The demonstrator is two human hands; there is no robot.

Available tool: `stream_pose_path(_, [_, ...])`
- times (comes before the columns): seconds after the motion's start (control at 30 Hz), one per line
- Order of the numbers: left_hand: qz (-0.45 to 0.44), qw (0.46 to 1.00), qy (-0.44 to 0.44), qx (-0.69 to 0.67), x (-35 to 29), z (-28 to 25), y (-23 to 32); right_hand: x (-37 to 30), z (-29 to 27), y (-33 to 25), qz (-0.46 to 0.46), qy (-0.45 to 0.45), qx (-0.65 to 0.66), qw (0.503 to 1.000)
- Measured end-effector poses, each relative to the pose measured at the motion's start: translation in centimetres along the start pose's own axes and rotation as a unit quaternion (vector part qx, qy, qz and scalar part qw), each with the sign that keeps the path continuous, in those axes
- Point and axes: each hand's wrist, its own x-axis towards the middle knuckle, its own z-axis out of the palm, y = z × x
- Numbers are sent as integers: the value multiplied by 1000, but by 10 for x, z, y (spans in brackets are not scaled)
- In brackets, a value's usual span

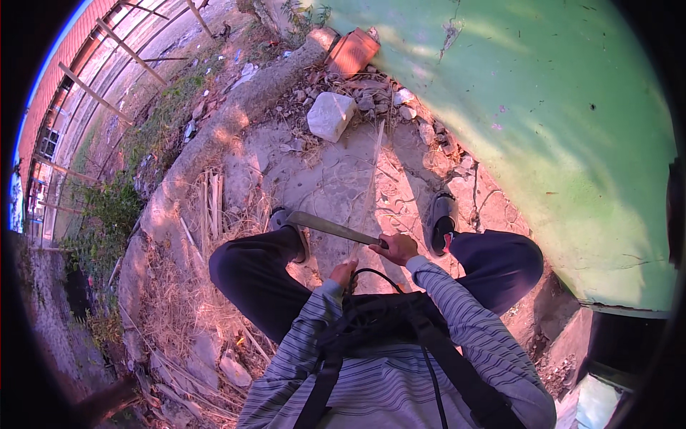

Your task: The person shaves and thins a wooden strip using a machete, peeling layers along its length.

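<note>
My right hand (399, 249) is closed round the dark handle of a machete (330, 227). Its long, broad blade points left across the space between my knees, the tip near my left shoe (291, 234). Close to my body, my left hand (343, 273) is closed on the near end of a thin, pale split strip (371, 179), perhaps bamboo. The strip runs forward from that hand along the ground, passing behind the blade. My right shoe (441, 222) stands to the right of the strip.
A bundle of pale split sticks (212, 204) lies on the left among dry shavings (207, 307). Ahead are a white block (331, 116), rubble and orange bricks (353, 52). A green wall (543, 129) rises on the right. An earthen ridge (214, 136) curves along the left.
</note>
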Motion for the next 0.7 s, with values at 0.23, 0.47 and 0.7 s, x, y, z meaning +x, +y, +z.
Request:
stream_pose_path(0.23, [-12,999,-38,14,1,-3,-6,3,-4,42,174,116,47,977])
stream_pose_path(0.47, [30,998,37,45,0,3,-13,-3,4,7,35,-2,17,999])
stream_pose_path(0.7, [3,999,-6,40,8,-1,-14,1,7,17,61,44,30,997])
